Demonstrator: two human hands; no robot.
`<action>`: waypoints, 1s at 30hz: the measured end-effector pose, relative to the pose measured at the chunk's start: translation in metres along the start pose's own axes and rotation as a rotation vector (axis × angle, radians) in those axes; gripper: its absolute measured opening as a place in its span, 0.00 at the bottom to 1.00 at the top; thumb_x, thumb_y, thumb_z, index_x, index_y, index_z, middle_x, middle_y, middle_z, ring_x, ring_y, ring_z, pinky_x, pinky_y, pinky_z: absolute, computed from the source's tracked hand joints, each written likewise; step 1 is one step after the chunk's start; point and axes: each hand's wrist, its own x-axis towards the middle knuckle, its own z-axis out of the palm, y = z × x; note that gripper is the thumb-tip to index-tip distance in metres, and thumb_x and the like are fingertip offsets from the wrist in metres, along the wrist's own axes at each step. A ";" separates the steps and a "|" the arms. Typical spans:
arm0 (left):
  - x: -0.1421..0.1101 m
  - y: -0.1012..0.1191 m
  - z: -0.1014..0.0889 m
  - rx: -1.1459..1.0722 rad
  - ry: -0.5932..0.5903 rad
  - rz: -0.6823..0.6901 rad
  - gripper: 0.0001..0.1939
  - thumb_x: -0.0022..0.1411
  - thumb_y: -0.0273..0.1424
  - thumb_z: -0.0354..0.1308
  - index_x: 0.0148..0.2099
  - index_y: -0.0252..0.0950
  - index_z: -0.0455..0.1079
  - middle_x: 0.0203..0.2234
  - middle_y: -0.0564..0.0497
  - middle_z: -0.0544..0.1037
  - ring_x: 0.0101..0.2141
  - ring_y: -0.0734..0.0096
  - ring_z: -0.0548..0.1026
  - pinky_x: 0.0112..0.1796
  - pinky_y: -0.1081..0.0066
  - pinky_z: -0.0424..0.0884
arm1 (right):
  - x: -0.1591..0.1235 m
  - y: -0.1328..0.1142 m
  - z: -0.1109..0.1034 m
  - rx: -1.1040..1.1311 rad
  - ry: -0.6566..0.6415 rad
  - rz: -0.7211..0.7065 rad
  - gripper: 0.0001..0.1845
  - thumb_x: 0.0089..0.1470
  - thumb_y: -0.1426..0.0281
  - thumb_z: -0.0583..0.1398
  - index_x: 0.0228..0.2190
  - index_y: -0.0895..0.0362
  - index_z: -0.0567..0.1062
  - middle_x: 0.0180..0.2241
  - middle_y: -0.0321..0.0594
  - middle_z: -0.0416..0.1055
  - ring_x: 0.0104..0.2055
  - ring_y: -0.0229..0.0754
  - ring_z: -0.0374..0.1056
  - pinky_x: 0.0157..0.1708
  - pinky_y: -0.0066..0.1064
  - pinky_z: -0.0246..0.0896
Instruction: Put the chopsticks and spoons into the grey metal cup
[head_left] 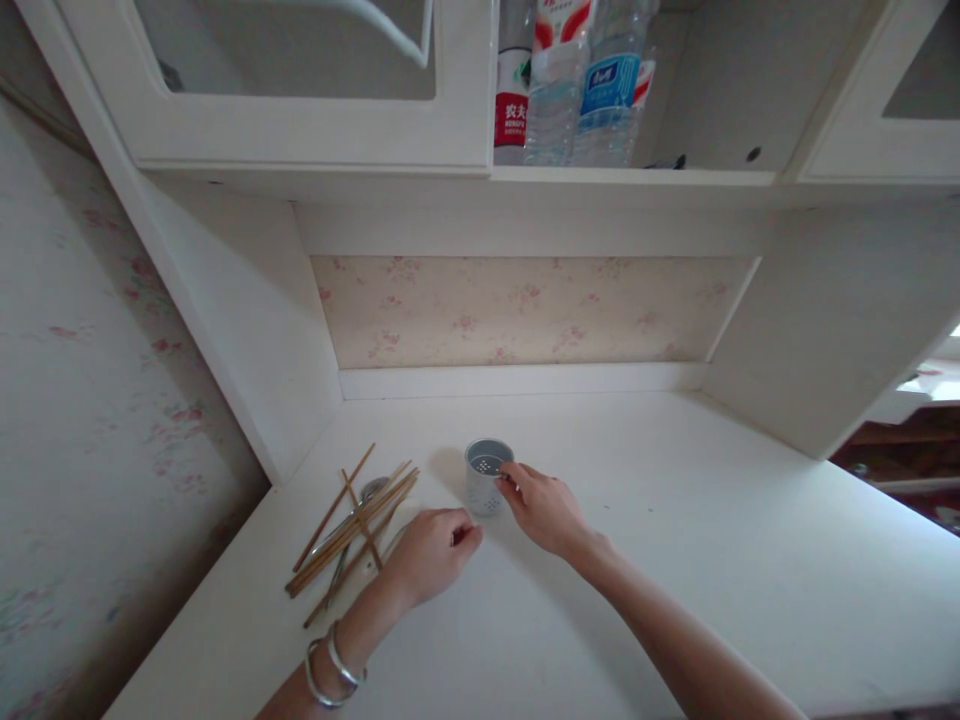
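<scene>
A small grey cup-shaped holder (pixel 486 470) with a perforated bottom stands upright on the white desk (pixel 675 560). My right hand (pixel 541 505) grips its right rim with fingers and thumb. My left hand (pixel 433 548) rests on the desk just left of the holder, fingers curled shut; whether anything is in them I cannot make out. To its left lies a loose pile of several wooden chopsticks (pixel 352 525) with a metal spoon (pixel 358 510) among them. Two silver bangles (pixel 330 670) sit on my left wrist.
The desk sits in a white alcove with a floral back panel (pixel 525 310) and side walls. A cabinet shelf above holds water bottles (pixel 592 80). Floral wallpaper (pixel 90 400) covers the wall at left. The desk's right edge drops off to a room beyond.
</scene>
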 end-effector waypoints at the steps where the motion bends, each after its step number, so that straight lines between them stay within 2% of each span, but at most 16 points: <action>1: 0.002 0.002 0.008 0.008 -0.041 0.004 0.19 0.64 0.40 0.46 0.29 0.36 0.72 0.24 0.51 0.77 0.26 0.71 0.71 0.28 0.72 0.59 | -0.002 0.001 0.002 0.001 0.009 -0.002 0.15 0.64 0.62 0.47 0.47 0.49 0.69 0.44 0.40 0.74 0.37 0.44 0.73 0.31 0.30 0.55; 4: 0.009 0.000 0.029 0.012 -0.137 0.029 0.20 0.63 0.41 0.47 0.29 0.36 0.73 0.24 0.51 0.78 0.26 0.70 0.71 0.27 0.72 0.58 | -0.006 0.003 0.011 0.050 0.061 -0.030 0.16 0.64 0.61 0.46 0.49 0.48 0.67 0.44 0.40 0.74 0.36 0.43 0.73 0.31 0.30 0.57; 7: 0.012 -0.007 0.042 0.045 -0.160 0.032 0.19 0.63 0.42 0.47 0.30 0.36 0.73 0.25 0.50 0.78 0.26 0.69 0.72 0.27 0.72 0.57 | -0.011 0.006 0.024 0.180 0.134 -0.027 0.19 0.63 0.60 0.47 0.53 0.49 0.63 0.42 0.39 0.75 0.33 0.40 0.73 0.31 0.29 0.59; 12: 0.009 -0.011 0.046 0.076 -0.114 0.075 0.19 0.64 0.40 0.47 0.31 0.36 0.73 0.27 0.50 0.78 0.28 0.69 0.72 0.29 0.72 0.58 | -0.022 0.016 0.043 0.428 0.257 0.092 0.24 0.62 0.58 0.48 0.56 0.53 0.56 0.35 0.38 0.75 0.24 0.37 0.71 0.26 0.28 0.60; 16: 0.006 -0.008 0.045 0.120 -0.097 0.091 0.18 0.64 0.40 0.47 0.31 0.36 0.73 0.28 0.49 0.78 0.29 0.69 0.72 0.30 0.71 0.59 | -0.021 0.030 0.049 0.499 0.318 0.194 0.26 0.60 0.57 0.48 0.55 0.55 0.55 0.35 0.40 0.74 0.23 0.38 0.69 0.25 0.29 0.60; 19: 0.005 -0.008 0.045 0.124 -0.108 0.081 0.18 0.65 0.40 0.47 0.31 0.37 0.73 0.29 0.49 0.78 0.29 0.68 0.73 0.31 0.70 0.60 | -0.015 0.040 0.053 0.512 0.290 0.244 0.25 0.59 0.58 0.49 0.54 0.54 0.56 0.34 0.39 0.74 0.23 0.39 0.69 0.27 0.30 0.60; 23: 0.003 -0.004 0.044 0.108 -0.115 0.077 0.18 0.65 0.40 0.46 0.32 0.37 0.73 0.30 0.48 0.78 0.31 0.68 0.73 0.33 0.70 0.61 | -0.011 0.045 0.061 0.435 0.144 0.269 0.23 0.58 0.60 0.51 0.54 0.53 0.58 0.34 0.37 0.74 0.29 0.41 0.70 0.30 0.30 0.59; 26: 0.002 -0.002 0.036 0.082 -0.115 0.059 0.19 0.65 0.41 0.46 0.31 0.37 0.73 0.30 0.48 0.78 0.31 0.68 0.73 0.33 0.71 0.62 | -0.012 0.042 0.064 0.365 0.061 0.262 0.24 0.57 0.63 0.52 0.55 0.53 0.58 0.35 0.38 0.75 0.34 0.42 0.71 0.33 0.30 0.57; 28: 0.003 -0.007 0.023 0.084 -0.037 -0.008 0.20 0.65 0.42 0.45 0.31 0.36 0.72 0.29 0.48 0.78 0.31 0.68 0.73 0.32 0.71 0.61 | -0.013 0.040 0.064 0.350 0.039 0.261 0.24 0.58 0.64 0.52 0.55 0.53 0.58 0.35 0.38 0.75 0.35 0.42 0.71 0.33 0.30 0.56; 30: 0.005 -0.017 0.002 0.128 0.095 -0.125 0.21 0.66 0.42 0.43 0.32 0.37 0.72 0.29 0.47 0.78 0.31 0.68 0.74 0.32 0.71 0.61 | -0.014 0.040 0.065 0.348 0.027 0.254 0.23 0.57 0.65 0.52 0.54 0.53 0.59 0.34 0.37 0.75 0.35 0.42 0.71 0.33 0.30 0.56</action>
